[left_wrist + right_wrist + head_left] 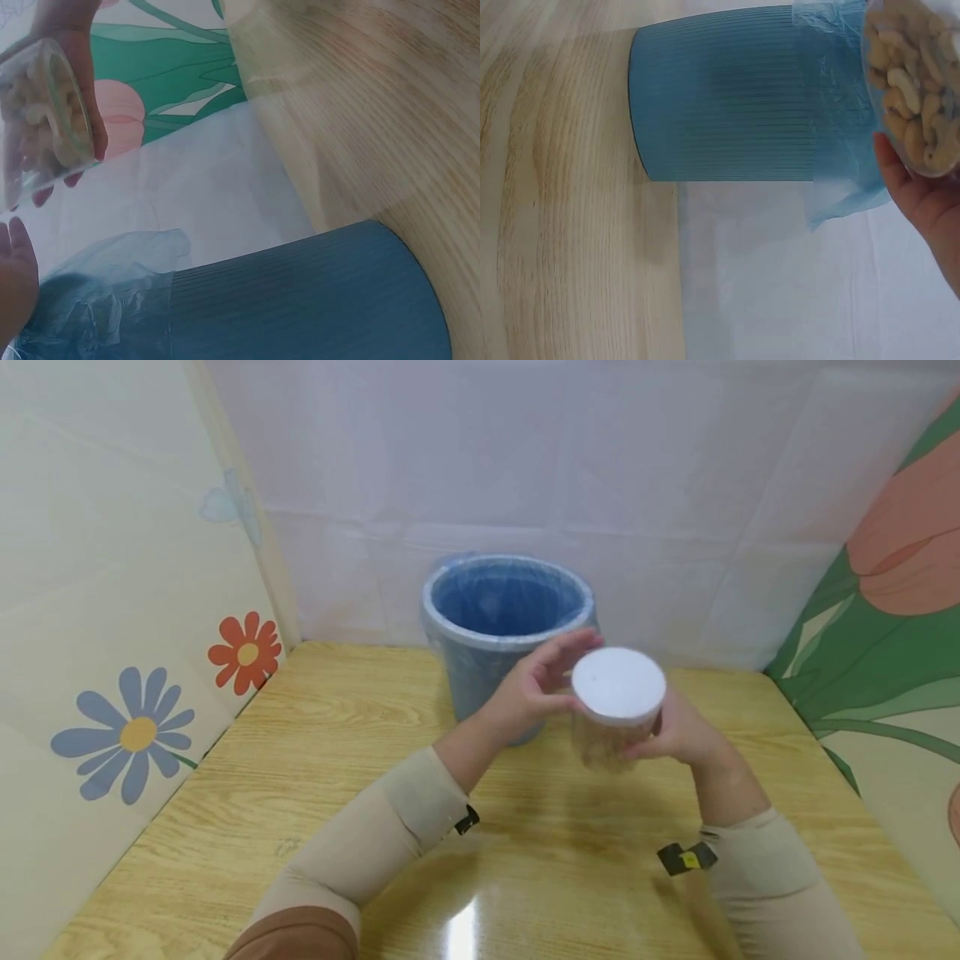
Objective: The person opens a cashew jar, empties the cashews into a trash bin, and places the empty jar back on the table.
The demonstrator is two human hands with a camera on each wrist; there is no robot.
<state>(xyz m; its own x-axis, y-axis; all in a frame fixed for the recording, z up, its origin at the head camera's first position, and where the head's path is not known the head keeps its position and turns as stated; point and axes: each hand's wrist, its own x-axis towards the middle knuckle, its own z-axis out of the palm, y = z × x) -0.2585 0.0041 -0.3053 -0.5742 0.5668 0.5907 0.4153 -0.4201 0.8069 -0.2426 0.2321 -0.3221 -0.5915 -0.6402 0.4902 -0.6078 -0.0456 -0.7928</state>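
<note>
My right hand (684,727) grips a clear jar (603,745) by its side, with the thumb across the front. A round white lid (618,683) tops the jar, which is held up above the table in front of the bin. Cashews (919,94) show through the clear wall in the right wrist view. My left hand (525,689) is on the other side, fingers spread and thumb tip at the lid's edge. In the left wrist view, the fingertips of that hand (16,262) appear just apart from the jar (49,112).
Behind the hands, a blue ribbed bin (483,681) lined with a thin clear bag (844,112) stands on the wood-grain table (360,710). White sheeting (667,485) rises at the back. Flower-printed panels (105,568) flank the table on both sides.
</note>
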